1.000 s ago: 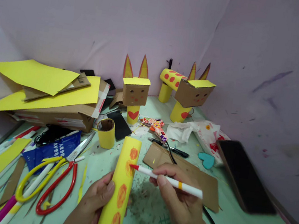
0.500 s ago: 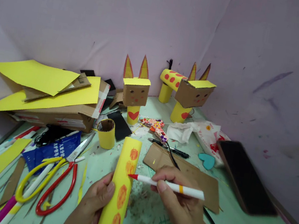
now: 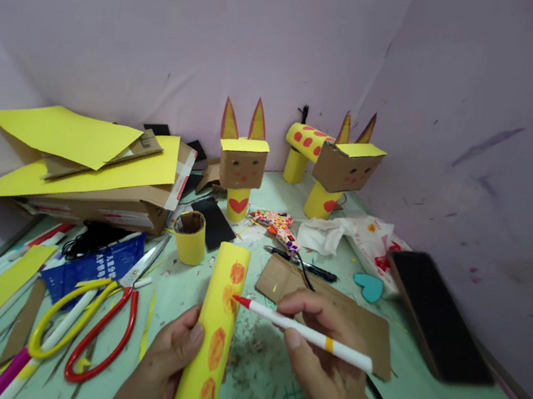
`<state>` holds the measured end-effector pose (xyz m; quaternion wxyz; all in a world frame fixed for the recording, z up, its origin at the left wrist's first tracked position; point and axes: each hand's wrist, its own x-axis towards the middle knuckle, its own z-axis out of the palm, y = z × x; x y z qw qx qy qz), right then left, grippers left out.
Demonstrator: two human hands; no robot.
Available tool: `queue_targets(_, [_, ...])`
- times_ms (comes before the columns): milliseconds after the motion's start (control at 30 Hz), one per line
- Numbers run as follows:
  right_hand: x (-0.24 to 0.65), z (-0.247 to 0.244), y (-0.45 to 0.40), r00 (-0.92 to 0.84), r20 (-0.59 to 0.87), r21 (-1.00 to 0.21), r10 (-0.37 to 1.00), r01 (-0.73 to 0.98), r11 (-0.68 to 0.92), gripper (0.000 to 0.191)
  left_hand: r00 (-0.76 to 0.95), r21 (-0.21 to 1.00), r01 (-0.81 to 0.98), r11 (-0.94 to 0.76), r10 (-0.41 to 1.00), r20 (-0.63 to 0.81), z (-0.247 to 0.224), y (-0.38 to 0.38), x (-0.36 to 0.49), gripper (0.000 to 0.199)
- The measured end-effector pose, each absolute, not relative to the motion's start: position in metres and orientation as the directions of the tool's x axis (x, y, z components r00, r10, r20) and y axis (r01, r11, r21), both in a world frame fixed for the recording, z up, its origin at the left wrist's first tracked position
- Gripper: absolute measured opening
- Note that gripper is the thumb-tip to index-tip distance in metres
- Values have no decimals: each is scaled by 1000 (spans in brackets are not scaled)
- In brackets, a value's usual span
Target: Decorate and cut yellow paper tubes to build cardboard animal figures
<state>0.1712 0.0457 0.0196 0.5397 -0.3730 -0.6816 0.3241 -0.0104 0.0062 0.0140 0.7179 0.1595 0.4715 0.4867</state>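
A long yellow tube (image 3: 212,326) with several orange-red spots down its side lies tilted in my left hand (image 3: 170,353), whose thumb presses its left edge while the other fingers are mostly hidden beneath. Pinched between the thumb and fingers of my right hand (image 3: 326,364) is a white marker (image 3: 306,332) with an orange band. Its red tip touches the tube at the second spot from the top. Just beyond the tube stands a short yellow ring (image 3: 192,245), open at the top, with brown cardboard inside.
Two cardboard animal figures (image 3: 242,169) (image 3: 347,168) stand at the back. Left are scissors (image 3: 131,286), markers, and yellow sheets (image 3: 69,134) on a box. A patterned glue gun (image 3: 282,229), black pen (image 3: 311,267), cardboard piece (image 3: 363,323), cable, teal heart (image 3: 368,286) and phone (image 3: 440,315) lie right.
The marker tip has moved slightly up on the second spot, and the marker's rear end has dropped to the right. My left hand still holds the tube, nearly unmoved.
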Motion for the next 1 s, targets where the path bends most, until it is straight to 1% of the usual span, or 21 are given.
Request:
queue_targets(100, [171, 18, 46, -126, 479, -860, 869, 131, 493, 9, 48, 690, -573, 442, 859, -510, 12, 7, -11, 40])
queue_targets(200, [171, 16, 45, -107, 373, -918, 921, 102, 384, 10, 32, 671, -598, 437, 850, -525, 10, 9, -13, 43])
queue_targets(267, [171, 15, 44, -118, 332, -940, 936, 44, 339, 13, 21, 658, -611, 439, 841, -541, 10, 10, -14, 45])
queue_targets(333, [171, 17, 43, -127, 353, -934, 927, 14, 358, 15, 13, 652, -620, 437, 836, -548, 10, 10, -14, 45])
queue_targets(400, [171, 18, 43, -147, 404, -909, 903, 42, 414, 13, 10, 654, -619, 435, 837, -547, 11, 10, -13, 43])
queue_targets(467, [170, 19, 43, -149, 423, -896, 894, 74, 437, 10, 8, 659, -616, 432, 840, -543, 11, 9, -13, 42])
queue_targets(533, [169, 18, 43, -115, 367, -923, 923, 77, 377, 9, 3, 664, -616, 424, 844, -536, 12, 9, -12, 42])
queue_targets(633, [165, 16, 42, -65, 216, -975, 974, 40, 219, 11, 1, 668, -616, 418, 848, -529, 12, 9, -11, 40])
queue_targets(700, [162, 16, 42, -66, 114, -993, 991, -22, 113, 13, 5, 668, -616, 418, 850, -527, 12, 10, -11, 37])
queue_targets(800, [157, 18, 43, -58, -11, -989, 998, -149, -19, 16, 13, 660, -624, 419, 850, -527, 12, 11, -12, 33])
queue_targets(900, [155, 19, 42, -48, -47, -980, 998, -190, -55, 17, 16, 654, -630, 419, 849, -529, 11, 11, -12, 32])
queue_targets(1000, [155, 18, 41, -52, -14, -991, 999, -133, -21, 17, 16, 653, -631, 419, 849, -528, 9, 9, -13, 31])
